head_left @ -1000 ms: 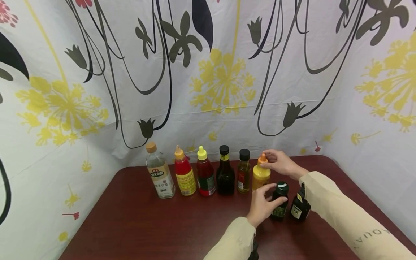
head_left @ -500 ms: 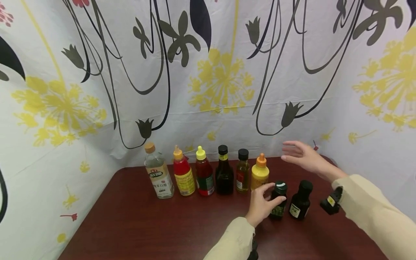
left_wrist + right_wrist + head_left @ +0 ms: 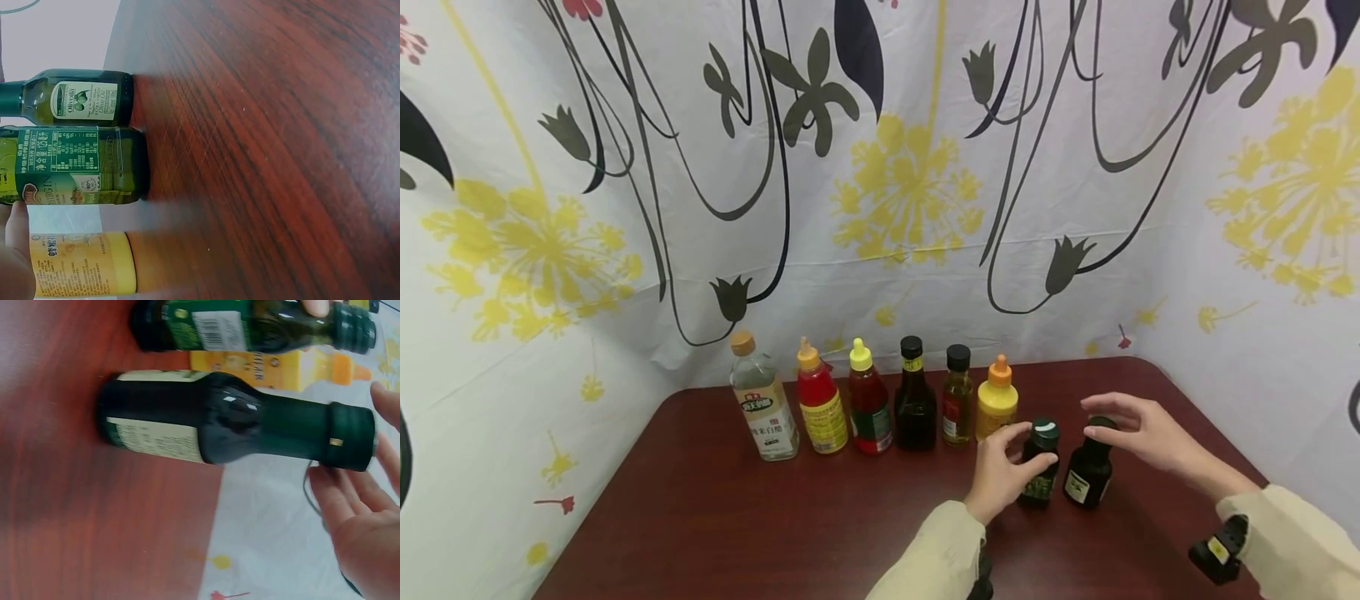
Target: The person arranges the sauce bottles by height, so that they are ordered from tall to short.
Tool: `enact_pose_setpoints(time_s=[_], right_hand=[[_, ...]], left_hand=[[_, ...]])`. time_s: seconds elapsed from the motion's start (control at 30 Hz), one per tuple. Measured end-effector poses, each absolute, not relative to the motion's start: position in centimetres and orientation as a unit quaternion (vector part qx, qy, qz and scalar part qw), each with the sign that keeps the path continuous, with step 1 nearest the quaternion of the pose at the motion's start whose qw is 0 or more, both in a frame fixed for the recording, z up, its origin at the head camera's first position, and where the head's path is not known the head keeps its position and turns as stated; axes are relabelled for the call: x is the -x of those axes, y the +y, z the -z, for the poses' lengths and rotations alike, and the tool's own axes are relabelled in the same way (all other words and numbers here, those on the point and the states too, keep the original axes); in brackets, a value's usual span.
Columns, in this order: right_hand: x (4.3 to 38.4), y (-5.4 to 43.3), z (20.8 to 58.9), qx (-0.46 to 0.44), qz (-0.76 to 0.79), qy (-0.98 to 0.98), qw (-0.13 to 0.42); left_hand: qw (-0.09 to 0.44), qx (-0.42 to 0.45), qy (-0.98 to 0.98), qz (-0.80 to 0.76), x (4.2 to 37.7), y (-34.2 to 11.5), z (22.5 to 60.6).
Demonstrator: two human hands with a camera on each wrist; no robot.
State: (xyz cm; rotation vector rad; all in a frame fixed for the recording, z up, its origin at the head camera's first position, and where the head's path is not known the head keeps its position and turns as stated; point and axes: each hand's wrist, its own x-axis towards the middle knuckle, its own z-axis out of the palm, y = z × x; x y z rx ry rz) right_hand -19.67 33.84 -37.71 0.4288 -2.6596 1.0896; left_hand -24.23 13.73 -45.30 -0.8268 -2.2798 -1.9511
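In the head view my left hand [image 3: 998, 479] holds a dark green olive oil bottle [image 3: 1039, 486] between thumb and fingers; it stands upright on the table. The left wrist view shows a finger against that bottle's green label [image 3: 62, 164]. Just to its right stands a second, narrow-necked olive oil bottle [image 3: 1086, 481] with a cream label. My right hand [image 3: 1156, 435] is at this bottle's cap, fingers extended. In the right wrist view its fingers lie beside the dark green cap [image 3: 353, 436]; whether they touch it I cannot tell.
A row of upright bottles lines the back: clear white vinegar [image 3: 765, 408], a red squeeze bottle [image 3: 822, 404], a dark red one with yellow cap [image 3: 870, 408], a dark sauce bottle [image 3: 915, 412], a small oil bottle [image 3: 957, 404], a yellow squeeze bottle [image 3: 997, 406]. A patterned cloth [image 3: 880, 308] hangs behind.
My right hand has let go of the yellow squeeze bottle, swung out to the right, then come down to the narrow-necked bottle's cap. The left hand has stayed on its bottle.
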Motion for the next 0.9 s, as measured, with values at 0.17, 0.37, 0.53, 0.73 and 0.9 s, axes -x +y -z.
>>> enact_pose_setpoints(time_s=[0.17, 0.37, 0.53, 0.73, 0.9], right_hand=[[19.2, 34.1, 39.3, -0.138, -0.361, -0.909, 0.158], [19.4, 34.3, 39.5, -0.155, -0.352, -0.906, 0.177], [19.6, 34.3, 39.6, -0.158, -0.366, -0.901, 0.172], [19.7, 34.4, 39.9, -0.147, -0.376, -0.901, 0.157], [19.6, 34.4, 39.9, -0.14, -0.377, -0.902, 0.156]], left_hand=[[0.013, 0.275, -0.735, 0.62, 24.0, 13.6, 45.0], [0.018, 0.293, -0.741, 0.604, 24.8, 13.6, 45.5], [0.024, 0.337, -0.744, 0.576, 25.4, 13.2, 45.0], [0.025, 0.349, -0.757, 0.551, 25.9, 13.0, 44.7], [0.061, 0.314, -0.76, 0.566, 25.5, 13.4, 44.9]])
